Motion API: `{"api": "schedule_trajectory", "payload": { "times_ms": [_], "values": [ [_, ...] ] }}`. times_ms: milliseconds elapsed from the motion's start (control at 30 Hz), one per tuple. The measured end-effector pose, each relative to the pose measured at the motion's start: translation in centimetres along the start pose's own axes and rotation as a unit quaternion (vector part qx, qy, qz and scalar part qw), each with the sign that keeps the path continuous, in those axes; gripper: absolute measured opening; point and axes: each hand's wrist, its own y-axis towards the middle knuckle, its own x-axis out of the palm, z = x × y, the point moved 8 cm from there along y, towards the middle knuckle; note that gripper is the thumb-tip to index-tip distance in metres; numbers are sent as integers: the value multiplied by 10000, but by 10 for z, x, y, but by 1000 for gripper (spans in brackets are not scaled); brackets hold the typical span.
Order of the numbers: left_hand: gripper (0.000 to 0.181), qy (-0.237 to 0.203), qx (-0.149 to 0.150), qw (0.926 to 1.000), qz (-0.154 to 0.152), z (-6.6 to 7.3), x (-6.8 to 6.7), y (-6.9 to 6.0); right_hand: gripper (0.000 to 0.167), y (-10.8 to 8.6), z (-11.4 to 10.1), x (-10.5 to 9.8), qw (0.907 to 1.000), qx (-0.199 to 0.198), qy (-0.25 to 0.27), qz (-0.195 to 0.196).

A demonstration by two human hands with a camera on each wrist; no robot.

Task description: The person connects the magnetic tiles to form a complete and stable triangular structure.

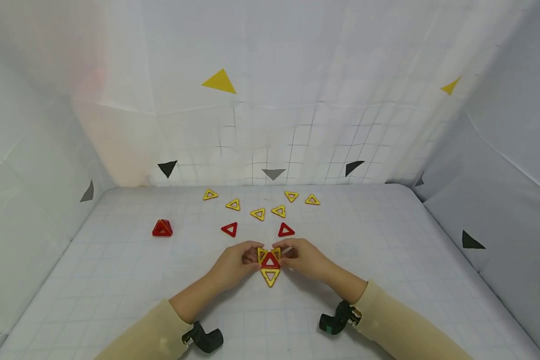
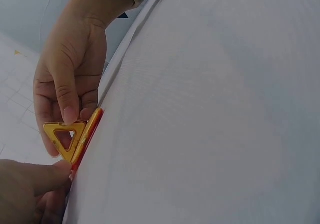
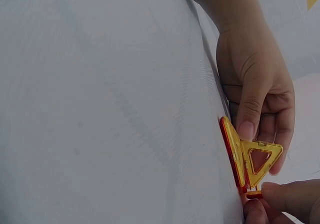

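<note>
A red triangular magnetic tile (image 1: 270, 266) lies flat on the table with yellow triangular tiles along its sides. My left hand (image 1: 235, 264) pinches the left yellow tile (image 1: 259, 255) with thumb and fingers; in the left wrist view this yellow tile (image 2: 52, 130) stands tilted up. On the other side, my right hand (image 1: 307, 260) pinches the right yellow tile (image 1: 279, 254), also raised in the right wrist view, where a yellow tile (image 3: 272, 155) shows by the thumb. Nearest me, the third yellow tile (image 1: 270, 284) touches the red tile's lower edge.
Two loose red triangles, left (image 1: 235, 230) and right (image 1: 282, 233), lie just beyond the hands. Farther back are several yellow triangles (image 1: 258, 214). A red pyramid (image 1: 162, 228) stands on the left of the white table (image 1: 387, 240). White sheets (image 1: 270, 125) surround the table.
</note>
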Motion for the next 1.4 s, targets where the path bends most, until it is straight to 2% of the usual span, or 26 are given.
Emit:
{"api": "schedule_trajectory", "payload": {
  "times_ms": [367,900,1133,1400],
  "values": [
    [48,32,172,9998,-40,1,2,-1,35,0,-2,1,10000,21,-45,26],
    [47,54,315,9994,-124,1,3,-2,33,-1,-4,2,9998,-184,-78,-48],
    [42,-28,353,9992,-180,1,4,-2,33,0,-5,3,9994,-316,-93,-98],
    [37,105,493,9987,-122,4,3,-4,33,1,-5,4,9994,-299,-76,-152]
  ]
}}
